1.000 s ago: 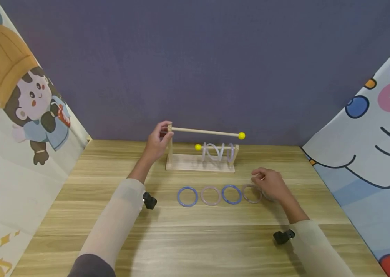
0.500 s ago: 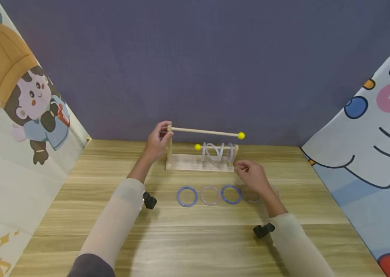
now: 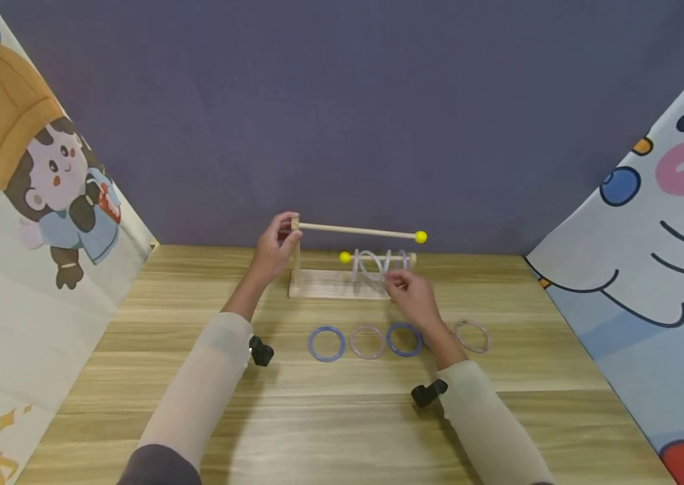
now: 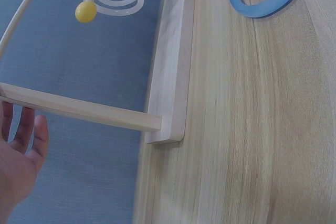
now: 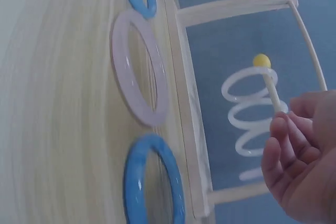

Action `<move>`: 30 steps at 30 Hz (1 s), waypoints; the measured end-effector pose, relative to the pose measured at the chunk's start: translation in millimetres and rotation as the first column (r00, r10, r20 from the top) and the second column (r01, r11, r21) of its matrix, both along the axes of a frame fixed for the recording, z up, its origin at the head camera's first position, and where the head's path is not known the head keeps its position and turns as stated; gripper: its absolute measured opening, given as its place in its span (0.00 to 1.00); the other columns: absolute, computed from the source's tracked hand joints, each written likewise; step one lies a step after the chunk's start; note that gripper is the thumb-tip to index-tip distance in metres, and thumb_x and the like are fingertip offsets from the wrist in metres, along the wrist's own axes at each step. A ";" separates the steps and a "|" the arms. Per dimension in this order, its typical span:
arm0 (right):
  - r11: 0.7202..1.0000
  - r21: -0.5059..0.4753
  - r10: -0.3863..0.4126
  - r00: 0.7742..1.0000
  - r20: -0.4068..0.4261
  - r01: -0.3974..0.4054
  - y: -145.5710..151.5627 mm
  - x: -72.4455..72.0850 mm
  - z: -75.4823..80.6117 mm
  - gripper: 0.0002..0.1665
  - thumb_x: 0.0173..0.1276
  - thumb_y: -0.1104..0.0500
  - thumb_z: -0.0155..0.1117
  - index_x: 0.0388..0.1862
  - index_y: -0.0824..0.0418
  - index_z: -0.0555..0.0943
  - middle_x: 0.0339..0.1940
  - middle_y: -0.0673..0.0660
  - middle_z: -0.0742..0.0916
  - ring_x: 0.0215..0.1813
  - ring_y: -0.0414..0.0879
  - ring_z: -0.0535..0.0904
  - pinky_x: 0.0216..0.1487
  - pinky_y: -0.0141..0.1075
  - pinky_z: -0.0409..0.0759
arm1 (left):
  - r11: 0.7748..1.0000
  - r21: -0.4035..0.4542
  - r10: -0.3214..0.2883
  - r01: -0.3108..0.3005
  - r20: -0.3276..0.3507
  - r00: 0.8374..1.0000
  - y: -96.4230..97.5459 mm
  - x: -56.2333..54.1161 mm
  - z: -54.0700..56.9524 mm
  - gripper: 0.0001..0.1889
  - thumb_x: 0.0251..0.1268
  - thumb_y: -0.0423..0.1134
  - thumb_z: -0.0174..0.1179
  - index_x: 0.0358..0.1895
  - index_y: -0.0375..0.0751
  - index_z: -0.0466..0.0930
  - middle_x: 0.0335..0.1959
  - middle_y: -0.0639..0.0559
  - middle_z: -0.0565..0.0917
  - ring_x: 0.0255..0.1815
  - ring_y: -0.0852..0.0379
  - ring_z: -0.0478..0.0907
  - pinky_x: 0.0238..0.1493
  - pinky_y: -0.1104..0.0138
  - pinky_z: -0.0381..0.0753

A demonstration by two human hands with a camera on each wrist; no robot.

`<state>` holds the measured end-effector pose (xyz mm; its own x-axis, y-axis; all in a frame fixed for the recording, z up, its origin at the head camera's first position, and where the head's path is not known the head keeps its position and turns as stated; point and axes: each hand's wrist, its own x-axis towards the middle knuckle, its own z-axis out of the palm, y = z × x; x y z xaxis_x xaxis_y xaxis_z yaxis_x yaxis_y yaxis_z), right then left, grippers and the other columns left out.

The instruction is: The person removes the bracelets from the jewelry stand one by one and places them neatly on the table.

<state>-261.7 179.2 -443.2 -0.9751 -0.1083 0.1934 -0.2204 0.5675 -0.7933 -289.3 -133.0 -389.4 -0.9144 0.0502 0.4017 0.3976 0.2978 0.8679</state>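
Note:
A wooden ring rack stands at the back of the table, its base [image 3: 329, 284] in the head view. My left hand [image 3: 271, 249] holds the top of its taller left post [image 4: 79, 107], thumb in front and fingers behind. Several whitish and pale purple rings [image 3: 355, 267] hang on the lower rod, behind its yellow ball end [image 3: 344, 257]. My right hand [image 3: 417, 300] is at these rings, thumb and index finger close together. In the right wrist view the fingertips overlap the edge of a white ring [image 5: 231, 116]; whether they pinch it is unclear.
Along the table in front lie a blue ring [image 3: 310, 344], a pink ring [image 3: 351, 342], another blue ring [image 3: 388, 340] and a pinkish ring [image 3: 472, 322]. My right forearm mostly covers one more ring. The upper rod [image 3: 356, 230] ends in a yellow ball [image 3: 420, 237].
My right hand has moved left and away from me, from the rightmost table rings to the rings on the lower rod. The left hand stays on the post.

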 end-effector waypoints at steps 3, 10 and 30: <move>0.999 -0.045 -0.003 1.000 0.003 0.003 -9.7 -3.8 -1.7 0.18 0.71 0.58 0.64 0.55 0.66 0.84 0.43 0.63 0.89 0.28 0.40 0.83 0.27 0.30 0.81 | 1.000 0.003 0.005 -0.005 -0.010 1.000 -0.7 0.5 0.5 0.22 0.78 0.34 0.55 0.69 0.33 0.68 0.58 0.26 0.78 0.54 0.29 0.78 0.57 0.45 0.78; 0.992 -0.122 -0.022 1.000 0.019 0.024 -31.3 -8.7 -7.2 0.18 0.71 0.58 0.65 0.55 0.67 0.83 0.45 0.63 0.88 0.32 0.52 0.87 0.27 0.29 0.82 | 1.000 -0.001 0.014 -0.014 -0.003 1.000 -0.7 0.5 0.0 0.21 0.78 0.34 0.55 0.70 0.34 0.68 0.58 0.26 0.78 0.54 0.29 0.78 0.58 0.44 0.78; 0.988 -0.084 -0.134 0.991 -0.030 0.131 -71.4 -18.1 -14.2 0.19 0.69 0.57 0.68 0.56 0.62 0.84 0.48 0.62 0.91 0.40 0.55 0.90 0.41 0.39 0.88 | 1.000 -0.027 0.015 -0.015 0.009 1.000 0.7 0.8 1.6 0.22 0.79 0.35 0.54 0.70 0.35 0.67 0.59 0.27 0.78 0.55 0.31 0.78 0.57 0.47 0.79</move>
<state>-279.9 107.9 -457.4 -0.9721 0.0387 0.2314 -0.1768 0.5274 -0.8310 -288.5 -132.2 -387.8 -0.9189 0.0474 0.3916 0.3847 0.3272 0.8631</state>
